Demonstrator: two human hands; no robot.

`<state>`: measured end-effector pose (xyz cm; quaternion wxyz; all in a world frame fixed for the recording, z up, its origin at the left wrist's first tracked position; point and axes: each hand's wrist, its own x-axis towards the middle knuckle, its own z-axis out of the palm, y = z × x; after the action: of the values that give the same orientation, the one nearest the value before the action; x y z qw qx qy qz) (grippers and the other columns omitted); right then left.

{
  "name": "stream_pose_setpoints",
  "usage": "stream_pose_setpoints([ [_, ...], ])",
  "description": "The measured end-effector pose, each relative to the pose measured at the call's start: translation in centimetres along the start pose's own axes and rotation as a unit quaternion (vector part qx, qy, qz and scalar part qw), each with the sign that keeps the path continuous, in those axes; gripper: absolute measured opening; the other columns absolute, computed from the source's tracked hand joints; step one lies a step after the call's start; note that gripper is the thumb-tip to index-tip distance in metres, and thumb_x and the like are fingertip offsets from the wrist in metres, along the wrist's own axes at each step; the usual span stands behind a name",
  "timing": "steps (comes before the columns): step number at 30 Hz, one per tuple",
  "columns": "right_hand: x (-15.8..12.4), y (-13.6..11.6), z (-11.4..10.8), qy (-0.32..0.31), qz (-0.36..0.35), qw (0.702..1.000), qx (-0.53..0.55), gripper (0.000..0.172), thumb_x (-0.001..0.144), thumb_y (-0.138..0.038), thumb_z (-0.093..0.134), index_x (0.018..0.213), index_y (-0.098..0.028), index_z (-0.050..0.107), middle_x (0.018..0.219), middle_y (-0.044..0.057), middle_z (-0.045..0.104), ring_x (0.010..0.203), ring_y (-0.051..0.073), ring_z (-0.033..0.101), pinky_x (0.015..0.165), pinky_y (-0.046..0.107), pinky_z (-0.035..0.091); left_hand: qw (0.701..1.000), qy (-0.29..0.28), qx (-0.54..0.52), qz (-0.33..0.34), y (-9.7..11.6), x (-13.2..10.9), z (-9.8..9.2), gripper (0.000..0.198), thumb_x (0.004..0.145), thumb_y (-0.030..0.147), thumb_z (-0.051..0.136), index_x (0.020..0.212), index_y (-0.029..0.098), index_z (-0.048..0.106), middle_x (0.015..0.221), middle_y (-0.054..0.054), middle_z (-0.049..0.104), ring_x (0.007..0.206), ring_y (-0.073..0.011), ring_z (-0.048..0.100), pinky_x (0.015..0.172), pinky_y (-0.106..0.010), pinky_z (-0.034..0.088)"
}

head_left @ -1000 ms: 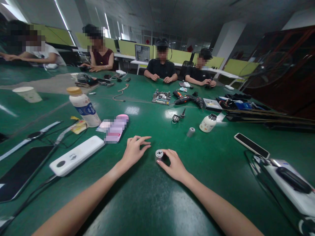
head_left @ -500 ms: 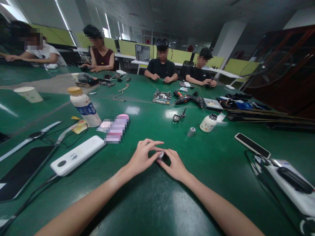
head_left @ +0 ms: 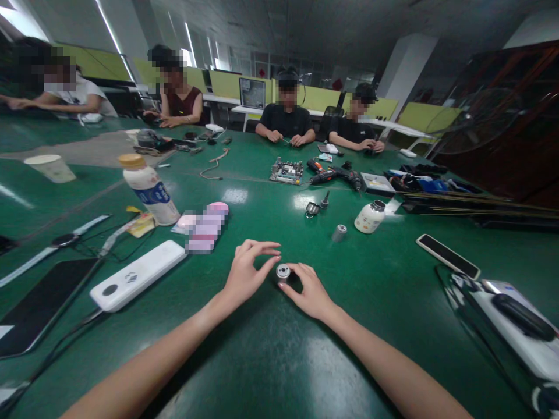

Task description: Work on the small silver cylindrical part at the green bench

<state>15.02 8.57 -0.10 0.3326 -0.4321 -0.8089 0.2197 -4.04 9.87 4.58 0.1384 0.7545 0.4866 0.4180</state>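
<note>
A small silver metal cylinder (head_left: pixel 283 272) stands upright on the green table, its round top with dark holes showing. My right hand (head_left: pixel 311 293) grips its right side between thumb and forefinger. Just left of the cylinder, my left hand (head_left: pixel 248 269) is raised with thumb and fingers apart, holding nothing. A second silver cylinder (head_left: pixel 339 233) stands farther back to the right. Behind it lie a small metal part with a ring (head_left: pixel 311 209) and a dark pointed part (head_left: pixel 325 200).
On the left are a white power bank (head_left: pixel 138 276), a bottle (head_left: pixel 151 192) and a tablet (head_left: pixel 46 302). A cream jar (head_left: pixel 370 217) and a phone (head_left: pixel 448 256) are on the right. Farther back lie a circuit board (head_left: pixel 287 171) and power drills (head_left: pixel 334 176). Several people sit across the table.
My left hand has come off the cylinder and moved a little left, uncovering its top. My right hand keeps its hold.
</note>
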Motion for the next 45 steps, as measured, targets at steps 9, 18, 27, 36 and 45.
stream_pose_setpoints([
  [9, -0.1, -0.2, -0.2, -0.001, 0.008, 1.0, 0.003, 0.03, 0.086, -0.032, 0.063, 0.114, -0.022, 0.056, 0.105, 0.005, 0.065, 0.097, 0.022, 0.057, 0.09, 0.039, 0.043, 0.994, -0.053, 0.063, -0.069, -5.4, -0.1, 1.1, 0.018, 0.081, 0.024, 0.069, 0.099, 0.026, 0.068, 0.086, 0.001, 0.077, 0.095, -0.0252, 0.054, 0.085, -0.041, 0.036],
  [18, -0.1, -0.1, -0.1, 0.001, -0.002, 1.0, 0.002, 0.032, 0.086, -0.031, 0.063, 0.115, -0.022, 0.055, 0.106, 0.006, 0.065, 0.098, 0.022, 0.058, 0.091, 0.04, 0.043, 1.0, -0.002, -0.017, 0.013, 0.1, -0.1, 0.0, 0.021, 0.081, 0.031, 0.07, 0.101, 0.025, 0.067, 0.086, 0.001, 0.076, 0.093, -0.023, 0.055, 0.086, -0.038, 0.038],
  [27, 0.0, 0.3, 0.2, 0.013, -0.014, 1.0, 0.004, 0.031, 0.086, -0.03, 0.062, 0.116, -0.022, 0.055, 0.106, 0.006, 0.066, 0.099, 0.022, 0.059, 0.09, 0.04, 0.043, 0.995, -0.083, -0.038, 0.038, 0.6, -0.6, 0.4, 0.027, 0.086, 0.026, 0.06, 0.113, 0.026, 0.062, 0.096, -0.001, 0.073, 0.099, -0.0226, 0.054, 0.088, -0.039, 0.038],
  [36, -0.1, 0.1, 0.1, 0.011, -0.017, 1.0, 0.005, 0.03, 0.087, -0.03, 0.061, 0.115, -0.023, 0.055, 0.108, 0.006, 0.066, 0.099, 0.022, 0.059, 0.092, 0.041, 0.042, 0.997, -0.075, -0.008, 0.026, 0.6, -0.8, 0.5, 0.036, 0.084, 0.031, 0.064, 0.119, 0.027, 0.058, 0.095, -0.001, 0.072, 0.099, -0.0233, 0.052, 0.088, -0.039, 0.036],
  [45, -0.2, 0.4, 0.2, 0.005, -0.004, 1.0, -0.004, 0.032, 0.086, -0.033, 0.062, 0.116, -0.023, 0.056, 0.109, 0.007, 0.066, 0.1, 0.022, 0.058, 0.092, 0.04, 0.043, 0.999, -0.015, 0.032, -0.025, -1.6, 0.7, -0.7, 0.023, 0.084, 0.028, 0.065, 0.106, 0.025, 0.061, 0.092, 0.0, 0.076, 0.098, -0.024, 0.056, 0.088, -0.04, 0.035],
])
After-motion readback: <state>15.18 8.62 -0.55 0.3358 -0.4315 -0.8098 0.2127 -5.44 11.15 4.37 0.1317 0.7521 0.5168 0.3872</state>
